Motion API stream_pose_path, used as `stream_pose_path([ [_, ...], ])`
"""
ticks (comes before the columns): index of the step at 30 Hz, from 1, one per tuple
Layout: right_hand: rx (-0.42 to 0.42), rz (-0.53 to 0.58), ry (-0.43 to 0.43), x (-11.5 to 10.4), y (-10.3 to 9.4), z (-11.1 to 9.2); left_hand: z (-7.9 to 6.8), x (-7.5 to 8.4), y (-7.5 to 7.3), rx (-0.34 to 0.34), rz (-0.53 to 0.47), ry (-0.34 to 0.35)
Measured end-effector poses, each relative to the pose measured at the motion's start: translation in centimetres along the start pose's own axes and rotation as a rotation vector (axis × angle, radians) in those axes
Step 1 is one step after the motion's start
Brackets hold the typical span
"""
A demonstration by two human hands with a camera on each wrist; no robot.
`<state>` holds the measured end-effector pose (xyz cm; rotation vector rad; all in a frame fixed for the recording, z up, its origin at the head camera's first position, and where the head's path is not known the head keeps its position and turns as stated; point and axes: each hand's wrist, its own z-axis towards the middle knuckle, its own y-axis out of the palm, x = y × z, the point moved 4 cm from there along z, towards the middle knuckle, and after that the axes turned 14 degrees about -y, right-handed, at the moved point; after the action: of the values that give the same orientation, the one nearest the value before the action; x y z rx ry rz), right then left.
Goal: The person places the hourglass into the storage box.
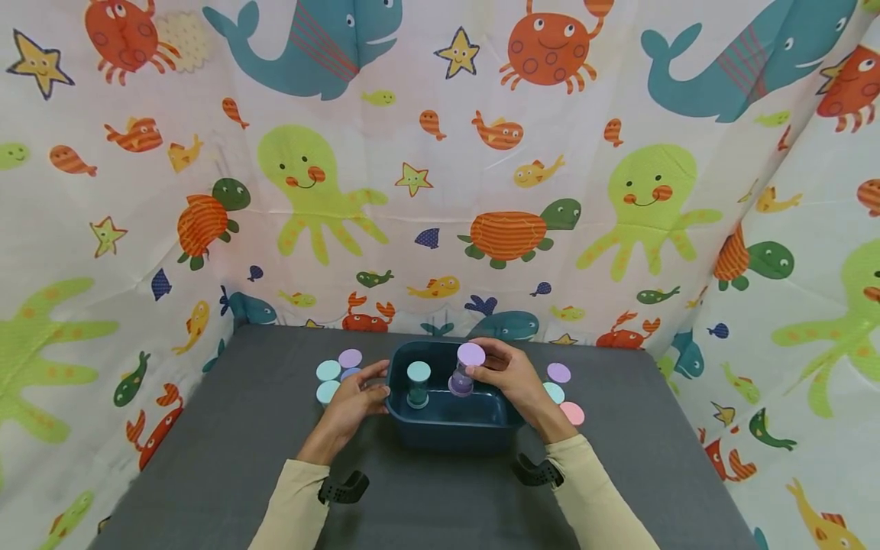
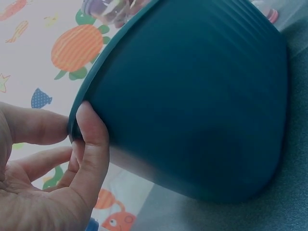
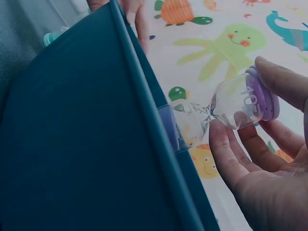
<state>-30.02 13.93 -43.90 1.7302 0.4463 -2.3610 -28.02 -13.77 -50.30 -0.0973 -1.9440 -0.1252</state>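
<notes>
A dark teal plastic bin [image 1: 457,435] stands in the middle of the table. My left hand [image 1: 349,405] pinches its left rim between thumb and fingers, seen up close in the left wrist view. In my right hand [image 1: 512,378] is a clear sand timer [image 3: 236,103] with purple end caps and a "10" on it. Thumb and fingers grip its upper end cap and bulb; the lower end dips behind the bin's rim in the right wrist view. A second sand timer [image 1: 418,384], with mint-green ends, stands upright inside the bin's left part.
Left of the bin, beside my left hand, are several round-topped timers, among them a purple one [image 1: 350,358] and a mint one [image 1: 328,370]. To the right stand a purple [image 1: 559,373], a mint [image 1: 554,393] and a pink one [image 1: 572,413]. A patterned curtain [image 1: 426,153] rises behind the grey table [image 1: 440,504].
</notes>
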Motion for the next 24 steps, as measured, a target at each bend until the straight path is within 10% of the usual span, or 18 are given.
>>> stream_pose_path([
  [24, -0.134, -0.108, 0.086, 3.2, 2.2, 2.6, 0.0, 0.2, 0.1, -0.016, 0.016, -0.002],
])
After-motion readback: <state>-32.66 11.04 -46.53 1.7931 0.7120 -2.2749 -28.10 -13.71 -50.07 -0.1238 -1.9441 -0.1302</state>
